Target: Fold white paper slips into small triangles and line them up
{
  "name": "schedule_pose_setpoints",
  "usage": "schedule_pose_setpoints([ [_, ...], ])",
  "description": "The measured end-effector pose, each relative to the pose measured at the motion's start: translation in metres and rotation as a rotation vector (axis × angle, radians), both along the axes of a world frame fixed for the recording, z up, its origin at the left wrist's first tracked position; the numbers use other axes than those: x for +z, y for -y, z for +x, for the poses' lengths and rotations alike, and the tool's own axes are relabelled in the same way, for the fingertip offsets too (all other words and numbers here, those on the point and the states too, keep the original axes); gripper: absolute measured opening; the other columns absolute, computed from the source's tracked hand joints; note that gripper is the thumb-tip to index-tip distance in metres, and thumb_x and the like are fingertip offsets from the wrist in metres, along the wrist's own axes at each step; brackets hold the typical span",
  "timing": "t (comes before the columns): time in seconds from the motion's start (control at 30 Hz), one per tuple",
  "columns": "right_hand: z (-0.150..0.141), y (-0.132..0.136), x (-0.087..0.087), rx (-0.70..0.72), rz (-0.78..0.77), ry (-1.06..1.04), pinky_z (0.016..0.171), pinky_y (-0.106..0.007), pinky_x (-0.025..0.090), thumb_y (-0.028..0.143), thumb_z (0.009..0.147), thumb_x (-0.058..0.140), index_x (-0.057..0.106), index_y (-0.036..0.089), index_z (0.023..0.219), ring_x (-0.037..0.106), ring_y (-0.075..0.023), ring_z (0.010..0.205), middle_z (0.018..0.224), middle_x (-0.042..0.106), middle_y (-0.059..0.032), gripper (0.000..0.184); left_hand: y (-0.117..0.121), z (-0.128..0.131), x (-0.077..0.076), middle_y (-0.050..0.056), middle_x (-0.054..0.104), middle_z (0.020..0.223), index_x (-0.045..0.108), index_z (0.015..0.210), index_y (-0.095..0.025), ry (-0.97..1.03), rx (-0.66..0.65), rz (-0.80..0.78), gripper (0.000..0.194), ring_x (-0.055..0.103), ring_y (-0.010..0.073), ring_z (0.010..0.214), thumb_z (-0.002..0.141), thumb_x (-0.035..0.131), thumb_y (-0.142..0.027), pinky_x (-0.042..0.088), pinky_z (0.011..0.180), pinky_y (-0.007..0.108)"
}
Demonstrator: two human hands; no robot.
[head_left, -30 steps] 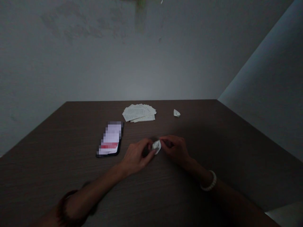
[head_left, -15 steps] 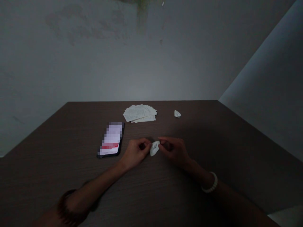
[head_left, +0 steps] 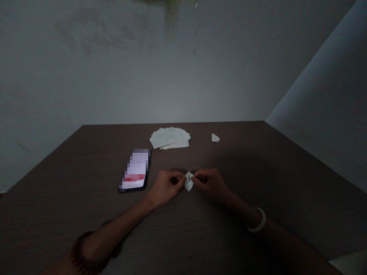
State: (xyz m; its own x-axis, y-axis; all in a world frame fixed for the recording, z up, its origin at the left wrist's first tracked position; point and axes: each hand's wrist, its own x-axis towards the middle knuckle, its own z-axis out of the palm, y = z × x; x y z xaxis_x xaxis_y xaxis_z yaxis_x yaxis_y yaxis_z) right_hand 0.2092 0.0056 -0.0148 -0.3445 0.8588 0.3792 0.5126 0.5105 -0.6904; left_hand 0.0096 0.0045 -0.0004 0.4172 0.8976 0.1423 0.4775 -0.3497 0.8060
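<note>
A small folded piece of white paper [head_left: 189,181] is pinched between my two hands, low over the middle of the table. It is diamond-shaped, with a dark slit or mark near its centre. My left hand [head_left: 166,187] grips its left edge between thumb and forefinger. On the opposite edge, my right hand [head_left: 210,185] holds it in a similar pinch. The fingertips hide both side corners of the paper. Farther back on the right lies another small folded paper [head_left: 215,138], which neither hand touches.
Several printed paper sheets [head_left: 170,137] lie fanned in a pile toward the back of the brown table [head_left: 114,137]. A phone [head_left: 135,170] with a lit, blurred screen rests left of my hands. Behind the table's far edge rises a stained wall [head_left: 172,84].
The paper between my hands has turned from a slanted shape into an upright diamond showing its slit. My right hand's fingers have closed in on its edge.
</note>
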Motion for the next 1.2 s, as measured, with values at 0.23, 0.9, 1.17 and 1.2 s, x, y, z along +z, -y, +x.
schedule_pose_setpoints([
  [0.23,-0.0007,0.0001,-0.0017,-0.027,0.024,0.044,0.050,-0.021,0.033,0.026,0.082,0.061,0.070,0.017,0.069,0.048,-0.0075,0.048,0.055,0.059,0.0031,0.019,-0.0006,-0.0008,0.0004,0.003,0.071,0.072,0.072,0.078,-0.014,-0.003,-0.007,-0.012,0.026,0.063,0.0153,0.065,0.088,0.052,-0.027,0.046,0.062,0.024],
  [0.9,0.0015,0.0033,0.0029,-0.056,0.126,-0.034,0.051,-0.020,0.037,0.027,0.082,0.063,0.070,0.019,0.080,0.048,-0.0075,0.048,0.061,0.063,0.0027,0.011,-0.0053,-0.0024,-0.0039,0.003,0.071,0.070,0.073,0.076,-0.013,0.103,0.138,-0.084,0.027,0.063,0.0157,0.063,0.085,0.055,-0.031,0.045,0.057,0.022],
  [1.17,0.0059,0.0087,0.0072,0.114,0.527,0.175,0.062,-0.025,0.041,0.029,0.085,0.063,0.067,0.022,0.090,0.059,-0.0111,0.061,0.071,0.068,0.0010,0.010,-0.0087,-0.0019,-0.0040,0.003,0.070,0.065,0.071,0.069,-0.013,0.182,0.184,-0.145,0.027,0.061,0.0153,0.059,0.082,0.058,-0.032,0.044,0.056,0.023],
  [1.2,0.0058,0.0090,0.0072,0.127,0.554,0.215,0.061,-0.026,0.040,0.029,0.085,0.063,0.067,0.023,0.090,0.059,-0.0111,0.061,0.071,0.068,0.0013,0.009,-0.0086,-0.0019,-0.0037,0.003,0.070,0.066,0.071,0.069,-0.013,0.181,0.183,-0.144,0.027,0.061,0.0154,0.059,0.082,0.058,-0.032,0.044,0.056,0.024],
])
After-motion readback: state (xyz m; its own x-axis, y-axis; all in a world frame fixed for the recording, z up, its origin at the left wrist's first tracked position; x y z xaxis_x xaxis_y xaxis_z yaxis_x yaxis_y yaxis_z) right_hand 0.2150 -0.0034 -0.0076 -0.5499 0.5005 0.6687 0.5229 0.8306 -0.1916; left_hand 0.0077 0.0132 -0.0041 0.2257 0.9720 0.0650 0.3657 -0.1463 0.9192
